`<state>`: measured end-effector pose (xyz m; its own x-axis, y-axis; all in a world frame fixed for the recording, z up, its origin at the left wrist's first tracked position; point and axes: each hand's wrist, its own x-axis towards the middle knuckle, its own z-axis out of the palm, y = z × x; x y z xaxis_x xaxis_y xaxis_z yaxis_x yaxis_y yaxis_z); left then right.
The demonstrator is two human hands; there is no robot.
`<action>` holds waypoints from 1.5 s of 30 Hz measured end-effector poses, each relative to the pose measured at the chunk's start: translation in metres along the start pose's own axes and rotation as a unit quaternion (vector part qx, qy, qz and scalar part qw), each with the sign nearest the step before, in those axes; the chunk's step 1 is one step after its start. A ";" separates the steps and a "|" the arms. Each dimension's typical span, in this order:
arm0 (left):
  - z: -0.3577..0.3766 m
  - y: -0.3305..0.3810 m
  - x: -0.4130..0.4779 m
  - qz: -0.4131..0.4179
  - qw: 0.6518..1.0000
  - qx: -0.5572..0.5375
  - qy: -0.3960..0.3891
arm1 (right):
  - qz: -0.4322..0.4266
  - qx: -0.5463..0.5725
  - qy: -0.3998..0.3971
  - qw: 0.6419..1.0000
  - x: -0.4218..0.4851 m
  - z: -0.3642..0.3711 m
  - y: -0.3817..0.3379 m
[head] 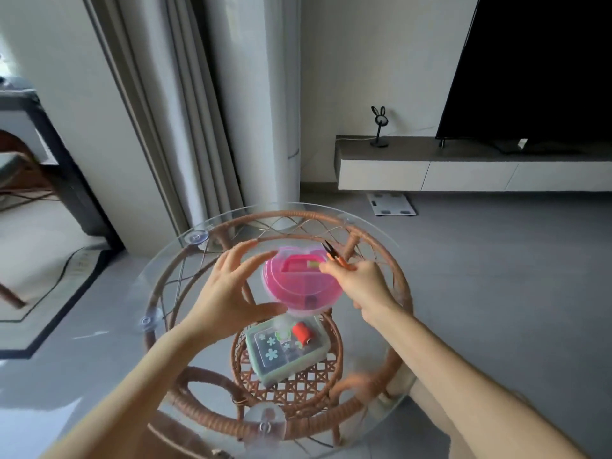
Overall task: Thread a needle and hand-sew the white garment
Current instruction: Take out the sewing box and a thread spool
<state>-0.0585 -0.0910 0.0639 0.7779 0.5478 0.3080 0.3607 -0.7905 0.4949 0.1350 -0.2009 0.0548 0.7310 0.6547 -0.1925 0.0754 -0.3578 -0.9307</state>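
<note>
Head view: neither the white garment nor a needle shows anywhere in frame. The nearest task item is the pink sewing box [303, 286], lid on, sitting between the two hands on the glass table top [185, 260]. Left hand [228, 289] is spread, fingers straight and apart, cupped toward the box's left side with the thumb by its near edge; contact cannot be confirmed. Right hand [361, 283] pinches a pair of orange thread snips [334, 256] over the box's far right rim, dark blades pointing away from the person. Judged step: getting supplies out before threading. To do it well, put the snips down just right of the right hand, so both hands are free. Then steady the box base with the left hand while the right lifts the lid squarely, since the box could slide on the glass. Below the hands, toward the person, a red thread spool [303, 332] lies over a pale green box [284, 356] with flower shapes on its lid. Whether the spool rests on the glass or on the box below cannot be told. The rattan frame [394, 270] rings everything beneath the glass. No brand, label or legible writing appears on either box, the spool or the snips.
</note>
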 end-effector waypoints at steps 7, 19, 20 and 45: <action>0.014 -0.013 0.000 -0.022 0.993 0.089 -0.072 | 0.027 -0.001 -0.015 1.000 0.001 0.032 -0.010; 0.018 -0.021 0.017 -0.072 0.994 0.068 0.035 | -0.066 -0.313 0.073 0.944 0.062 0.000 0.033; 0.021 -0.019 0.013 -0.088 0.992 0.051 0.075 | -0.081 -0.329 0.092 0.936 0.062 0.000 0.036; 0.055 0.056 0.023 -0.482 0.372 -0.751 0.256 | -0.279 -0.214 -0.067 0.934 0.023 0.059 0.002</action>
<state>0.0082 -0.1381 0.0537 0.3206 0.6624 -0.6771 -0.6479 0.6748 0.3534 0.1123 -0.1472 0.0305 0.4070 0.8861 0.2220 0.7045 -0.1498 -0.6937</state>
